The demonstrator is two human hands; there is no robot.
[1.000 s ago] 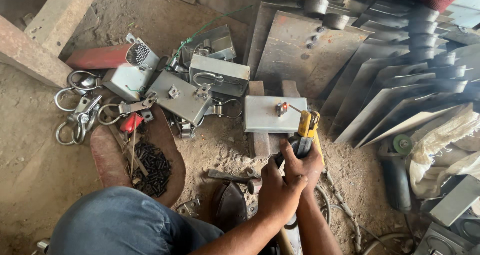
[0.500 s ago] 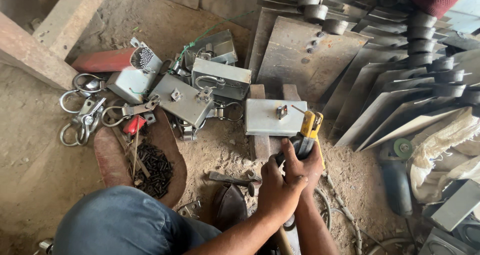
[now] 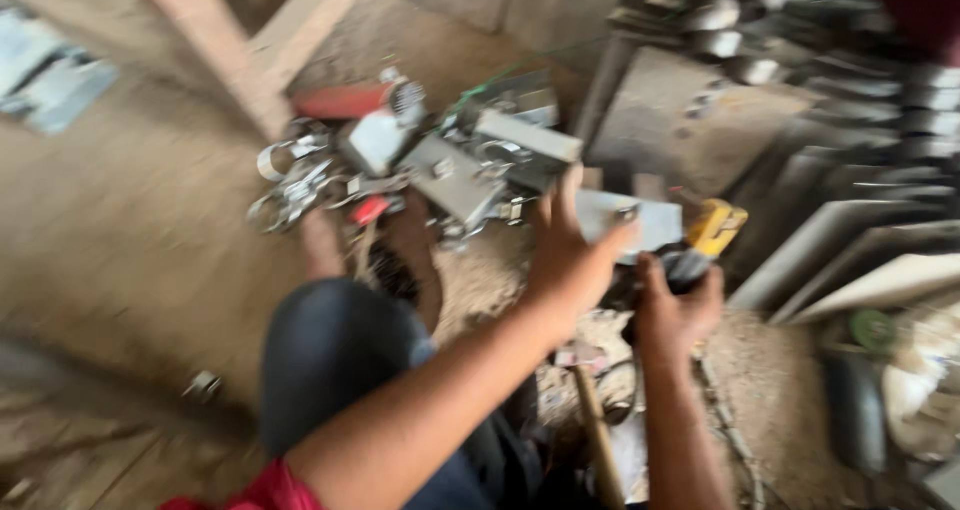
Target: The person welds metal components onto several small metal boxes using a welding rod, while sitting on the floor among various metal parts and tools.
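Fingers of the left hand [image 3: 565,255] spread open over the flat metal plate [image 3: 625,220] on its wood block; the right hand [image 3: 675,305] grips a yellow-headed tool [image 3: 712,232]. Plate looks stiff, heavy, sharp-edged: best taken by its long sides.

2 bare forearms run up from the lower middle of the frame, no sleeves or gloves, ending in the left hand [image 3: 565,260] and right hand [image 3: 675,310]. dark blue-grey trousers cover the knee [image 3: 340,360] at lower centre (blurred). a red garment edge [image 3: 265,492] shows at the bottom.
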